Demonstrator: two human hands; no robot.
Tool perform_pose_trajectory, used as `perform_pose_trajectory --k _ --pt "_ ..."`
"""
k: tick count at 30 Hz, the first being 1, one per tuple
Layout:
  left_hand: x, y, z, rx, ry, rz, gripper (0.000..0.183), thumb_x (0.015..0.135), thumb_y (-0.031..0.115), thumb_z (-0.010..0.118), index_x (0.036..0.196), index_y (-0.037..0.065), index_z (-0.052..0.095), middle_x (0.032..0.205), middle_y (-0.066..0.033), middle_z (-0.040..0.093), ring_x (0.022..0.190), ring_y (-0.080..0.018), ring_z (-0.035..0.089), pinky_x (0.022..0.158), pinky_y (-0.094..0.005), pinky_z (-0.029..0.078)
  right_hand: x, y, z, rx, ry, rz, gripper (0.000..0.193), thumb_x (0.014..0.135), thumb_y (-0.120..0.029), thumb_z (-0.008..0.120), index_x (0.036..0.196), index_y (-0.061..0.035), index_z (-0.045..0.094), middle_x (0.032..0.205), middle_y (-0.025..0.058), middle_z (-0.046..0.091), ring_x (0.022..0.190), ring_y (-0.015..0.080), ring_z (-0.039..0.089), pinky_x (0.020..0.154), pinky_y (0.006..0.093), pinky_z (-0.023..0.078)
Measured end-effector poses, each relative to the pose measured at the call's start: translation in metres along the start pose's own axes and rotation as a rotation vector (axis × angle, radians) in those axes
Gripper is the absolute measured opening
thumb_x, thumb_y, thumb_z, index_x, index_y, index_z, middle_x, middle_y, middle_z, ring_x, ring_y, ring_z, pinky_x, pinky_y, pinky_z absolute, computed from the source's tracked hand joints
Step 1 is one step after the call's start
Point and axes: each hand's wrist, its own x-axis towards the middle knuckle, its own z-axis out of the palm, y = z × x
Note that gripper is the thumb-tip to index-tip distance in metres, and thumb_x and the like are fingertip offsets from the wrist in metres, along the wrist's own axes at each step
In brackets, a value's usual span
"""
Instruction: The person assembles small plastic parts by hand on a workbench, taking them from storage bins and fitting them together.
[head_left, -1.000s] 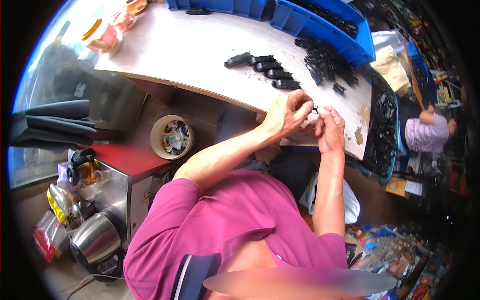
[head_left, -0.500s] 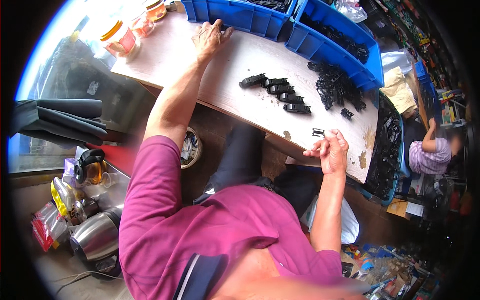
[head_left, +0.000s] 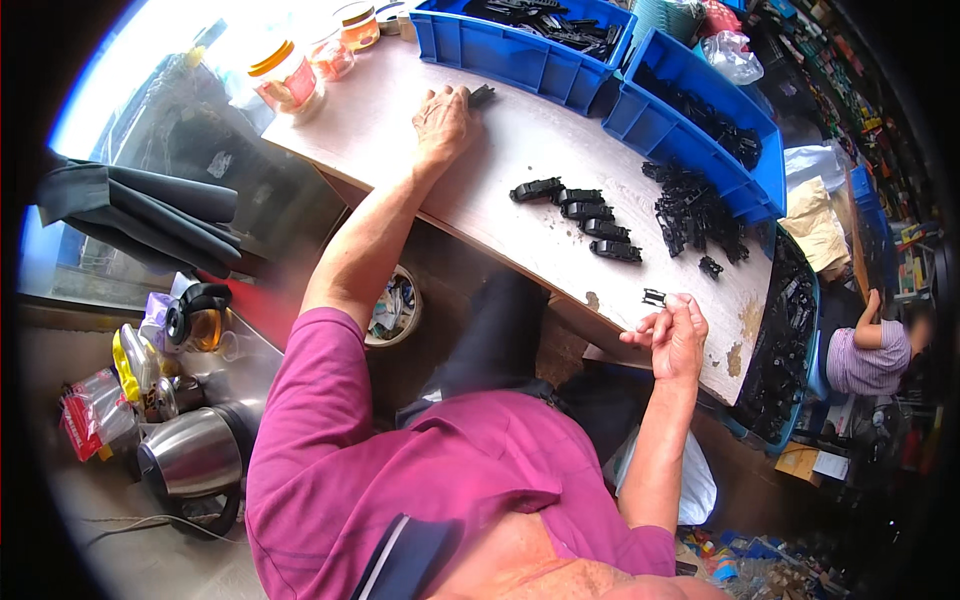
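My left hand (head_left: 443,124) is at the far left of the table, its fingers closed on a long black plastic part (head_left: 482,96) that juts out past the fingertips. My right hand (head_left: 678,338) hovers near the table's front edge. Between its thumb and fingers it pinches a small black frame-shaped plastic part (head_left: 653,297). Between the hands lies a slanted row of several black plastic housings (head_left: 583,211). To the right of them is a heap of small black parts (head_left: 690,208), with one loose part (head_left: 711,267) just in front of it.
Two blue bins (head_left: 510,50) with black parts line the table's back edge. Jars (head_left: 285,78) stand at the far left corner. A teal-rimmed container (head_left: 812,300) of black parts adjoins the right end. Beyond it is another person (head_left: 868,352). A waste bin (head_left: 395,310) stands below.
My left hand has drawn back from the front of the blue bin, and a black part now shows at its fingertips. The right hand keeps its pinch. The whole view has shifted slightly.
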Motion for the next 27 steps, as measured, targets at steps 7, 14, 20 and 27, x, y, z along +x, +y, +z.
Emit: perform_pose_trajectory --k 7,14,20,27 --pt "-0.024 0.022 -0.021 -0.647 0.031 -0.096 0.023 0.086 0.023 0.064 0.104 0.009 0.063 0.073 -0.0115 0.065 0.066 -0.0281 0.063 0.066 -0.0389 0.050 0.000 0.001 0.004 0.005 0.049 -0.054 0.010 0.092 -0.015 0.055 0.088 -0.0060 0.051 0.047 0.0016 0.043 0.047 0.0180 0.059 0.044 0.0441 0.059" --pt "-0.149 0.115 -0.069 -1.477 -0.443 -0.190 0.026 0.085 0.006 0.069 0.110 0.007 0.063 0.078 0.0010 0.059 0.065 -0.0035 0.053 0.054 -0.0189 0.044 0.003 -0.010 0.027 0.060 0.002 -0.162 0.013 0.091 -0.017 0.057 0.084 -0.0074 0.051 0.046 0.0001 0.038 0.047 0.0172 0.057 0.054 0.0490 0.060" --pt "-0.195 0.159 -0.060 -1.463 -0.737 -0.214 0.031 0.088 0.009 0.063 0.118 0.005 0.059 0.072 0.0011 0.059 0.059 -0.0041 0.053 0.053 -0.0197 0.043 0.003 -0.003 0.036 0.040 -0.022 -0.194 0.011 0.088 -0.012 0.062 0.091 -0.0031 0.056 0.045 0.0000 0.043 0.041 0.0171 0.054 0.047 0.0330 0.054" --pt "-0.196 0.171 -0.061 -1.355 -0.728 -0.140 0.033 0.084 0.005 0.057 0.117 0.004 0.060 0.069 0.0036 0.056 0.058 -0.0032 0.050 0.053 -0.0191 0.042 0.001 0.005 0.027 0.033 -0.029 -0.208 0.009 0.090 -0.011 0.061 0.090 -0.0028 0.057 0.047 -0.0001 0.045 0.039 0.0164 0.052 0.046 0.0284 0.049"
